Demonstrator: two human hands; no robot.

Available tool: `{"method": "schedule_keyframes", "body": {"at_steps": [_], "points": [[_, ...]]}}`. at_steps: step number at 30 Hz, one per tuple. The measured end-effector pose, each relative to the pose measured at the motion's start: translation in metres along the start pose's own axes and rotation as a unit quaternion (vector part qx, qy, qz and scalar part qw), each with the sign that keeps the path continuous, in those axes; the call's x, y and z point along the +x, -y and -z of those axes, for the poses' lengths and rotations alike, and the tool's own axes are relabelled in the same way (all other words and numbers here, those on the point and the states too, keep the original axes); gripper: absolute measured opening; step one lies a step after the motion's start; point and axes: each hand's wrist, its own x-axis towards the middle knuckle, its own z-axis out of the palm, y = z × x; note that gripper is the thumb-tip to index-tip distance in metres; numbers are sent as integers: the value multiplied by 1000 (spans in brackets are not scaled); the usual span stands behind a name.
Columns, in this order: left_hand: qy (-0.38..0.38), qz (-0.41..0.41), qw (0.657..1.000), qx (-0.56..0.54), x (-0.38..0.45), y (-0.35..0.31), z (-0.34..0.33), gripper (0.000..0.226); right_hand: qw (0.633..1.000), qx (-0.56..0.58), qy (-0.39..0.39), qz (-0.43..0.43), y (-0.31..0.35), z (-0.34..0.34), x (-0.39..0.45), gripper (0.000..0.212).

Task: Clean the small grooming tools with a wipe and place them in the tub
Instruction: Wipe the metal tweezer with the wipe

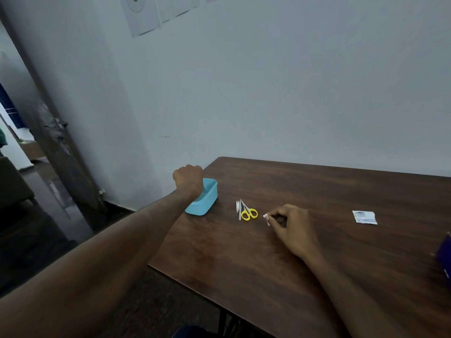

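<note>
On the dark wooden table (305, 252), seen from the head camera, a light blue plastic tub (206, 200) stands near the left edge. The left hand (188, 176) is raised over the tub's far left corner, fingers curled into a fist with its back to the camera; whether it holds anything cannot be told. Just right of the tub, apart from it, lie three small grooming tools close together: a nail clipper (237, 206), a slim metal file (240, 211) and yellow-handled scissors (249, 211), their tips pointing away from the person. Near the scissors' handles, the right hand (292, 228) rests on the table, thumb and forefinger pinching a small white wipe (266, 218) whose edge sticks out toward the tools without touching them. Well to the right lies a torn white sachet (364, 217) with printing too small to read. At the right edge a dark blue object (444, 254) shows only in part. Behind the table rises a pale wall (268, 93) with paper sheets (146, 13) stuck up high.
</note>
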Motion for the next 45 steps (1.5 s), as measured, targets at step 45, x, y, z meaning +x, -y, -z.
{"method": "schedule_keyframes", "body": {"at_steps": [45], "points": [[21,129,841,-524,-104,-69,-52,18,955,207,-85,-193,-13,13,4,9]]}}
